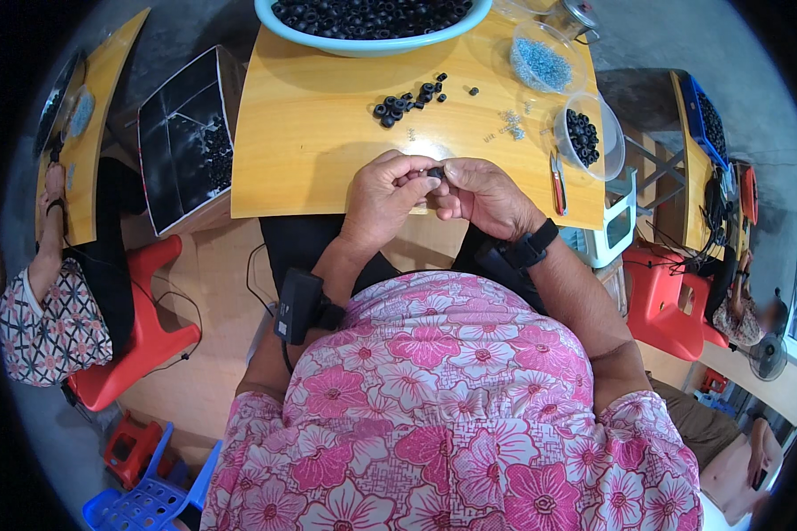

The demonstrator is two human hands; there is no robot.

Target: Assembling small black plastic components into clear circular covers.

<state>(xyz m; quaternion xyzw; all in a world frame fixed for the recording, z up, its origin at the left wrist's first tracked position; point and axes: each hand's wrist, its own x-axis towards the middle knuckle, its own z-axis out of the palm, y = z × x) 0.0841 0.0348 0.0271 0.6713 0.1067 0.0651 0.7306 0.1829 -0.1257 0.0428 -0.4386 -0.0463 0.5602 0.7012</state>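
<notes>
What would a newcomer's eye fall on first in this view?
Probably the pink flowered shirt, which fills the lower middle. Just above it, the left hand and right hand meet at the near edge of the yellow table, pinching a small black piece between them. At the top, a wide light-blue basin full of black pieces stands out.

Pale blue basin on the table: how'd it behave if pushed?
Probably heavy to move: the pale blue basin holds a large mass of small black parts. Those look loose, so they may shift if it's tilted. It looks smooth, so may feel slippery.
</notes>
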